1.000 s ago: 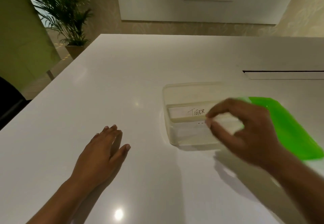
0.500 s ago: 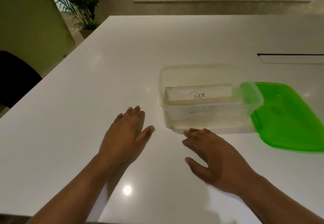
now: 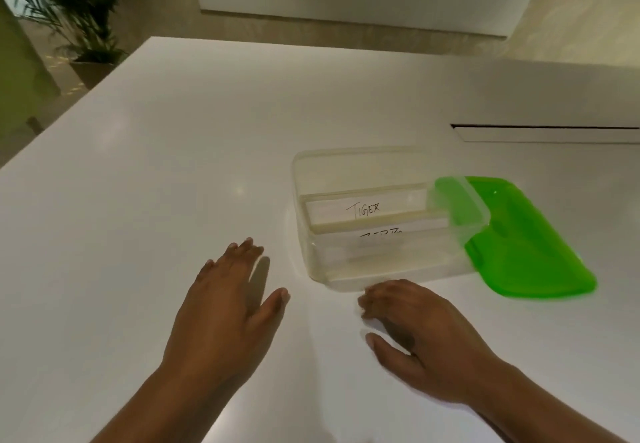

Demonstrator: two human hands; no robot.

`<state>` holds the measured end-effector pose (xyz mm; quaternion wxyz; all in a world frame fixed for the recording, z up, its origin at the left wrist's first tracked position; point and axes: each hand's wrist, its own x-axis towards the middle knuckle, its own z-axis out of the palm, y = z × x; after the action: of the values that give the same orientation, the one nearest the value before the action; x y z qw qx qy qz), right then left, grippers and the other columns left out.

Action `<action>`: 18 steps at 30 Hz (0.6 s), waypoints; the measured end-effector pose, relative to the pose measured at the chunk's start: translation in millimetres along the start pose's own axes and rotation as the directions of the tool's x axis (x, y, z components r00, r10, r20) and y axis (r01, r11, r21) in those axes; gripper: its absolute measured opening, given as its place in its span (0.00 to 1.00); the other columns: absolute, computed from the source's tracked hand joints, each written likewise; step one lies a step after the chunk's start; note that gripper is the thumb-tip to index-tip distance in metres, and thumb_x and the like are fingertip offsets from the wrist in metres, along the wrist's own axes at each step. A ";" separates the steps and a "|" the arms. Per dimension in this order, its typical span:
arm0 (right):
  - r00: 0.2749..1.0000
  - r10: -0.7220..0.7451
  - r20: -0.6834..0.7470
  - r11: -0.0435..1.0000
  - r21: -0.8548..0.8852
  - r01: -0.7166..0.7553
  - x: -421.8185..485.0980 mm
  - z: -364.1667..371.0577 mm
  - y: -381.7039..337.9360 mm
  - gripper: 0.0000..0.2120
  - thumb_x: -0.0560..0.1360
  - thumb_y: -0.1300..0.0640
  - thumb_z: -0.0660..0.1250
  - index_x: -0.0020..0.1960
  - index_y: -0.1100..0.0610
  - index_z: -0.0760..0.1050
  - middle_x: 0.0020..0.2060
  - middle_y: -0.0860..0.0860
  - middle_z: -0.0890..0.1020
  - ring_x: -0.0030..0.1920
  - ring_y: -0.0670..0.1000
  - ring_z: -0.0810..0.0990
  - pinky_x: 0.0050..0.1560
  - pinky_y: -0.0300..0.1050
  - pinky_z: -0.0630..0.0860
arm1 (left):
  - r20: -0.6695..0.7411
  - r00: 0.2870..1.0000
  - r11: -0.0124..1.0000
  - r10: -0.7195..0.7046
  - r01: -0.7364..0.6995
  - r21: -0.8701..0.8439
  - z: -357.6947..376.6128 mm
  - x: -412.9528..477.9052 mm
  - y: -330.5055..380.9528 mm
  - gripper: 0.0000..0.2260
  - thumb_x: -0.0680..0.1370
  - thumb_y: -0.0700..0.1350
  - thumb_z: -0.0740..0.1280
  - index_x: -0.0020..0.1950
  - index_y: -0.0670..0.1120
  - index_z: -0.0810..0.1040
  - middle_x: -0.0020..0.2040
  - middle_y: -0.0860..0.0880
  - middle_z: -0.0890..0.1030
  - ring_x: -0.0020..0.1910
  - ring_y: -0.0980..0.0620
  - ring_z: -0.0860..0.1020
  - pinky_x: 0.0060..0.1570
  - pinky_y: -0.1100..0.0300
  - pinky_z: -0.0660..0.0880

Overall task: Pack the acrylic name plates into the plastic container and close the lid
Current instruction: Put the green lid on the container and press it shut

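Note:
A clear plastic container (image 3: 346, 169) stands open on the white table. Inside it lie two acrylic name plates: one reading TIGER (image 3: 363, 208) toward the back, a second (image 3: 381, 234) in front with its writing partly hidden by the container wall. The green lid (image 3: 526, 241) lies flat on the table, tucked against the container's right side. My left hand (image 3: 225, 304) rests flat on the table, left of the container. My right hand (image 3: 422, 335) rests on the table just in front of the container, fingers loosely bent, holding nothing.
A long dark slot (image 3: 543, 128) runs across the table at the back right. A potted palm (image 3: 69, 20) stands on the floor past the table's far left corner. The table's left edge runs diagonally at the left.
My right hand let go of the second plate in the container and came down onto the table in front of it. My left hand stayed flat on the table.

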<state>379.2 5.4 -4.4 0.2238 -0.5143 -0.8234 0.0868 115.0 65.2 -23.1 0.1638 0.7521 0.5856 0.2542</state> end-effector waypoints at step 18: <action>0.805 0.523 -0.280 0.805 -0.148 -0.575 -50.7 -70.2 102.4 0.12 0.64 0.50 0.78 0.44 0.47 0.79 0.38 0.42 0.80 0.41 0.50 0.79 0.43 0.42 0.74 | -0.157 0.987 0.986 0.038 -0.063 -0.156 -8.4 19.5 62.7 0.21 0.71 0.73 0.59 0.62 0.70 0.69 0.56 0.80 0.72 0.49 0.62 0.78 0.39 0.52 0.78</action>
<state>512.9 1.0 5.3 0.2209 -0.7599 -0.6113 -0.0048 163.8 67.2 21.6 0.1721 0.7292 0.5549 0.3617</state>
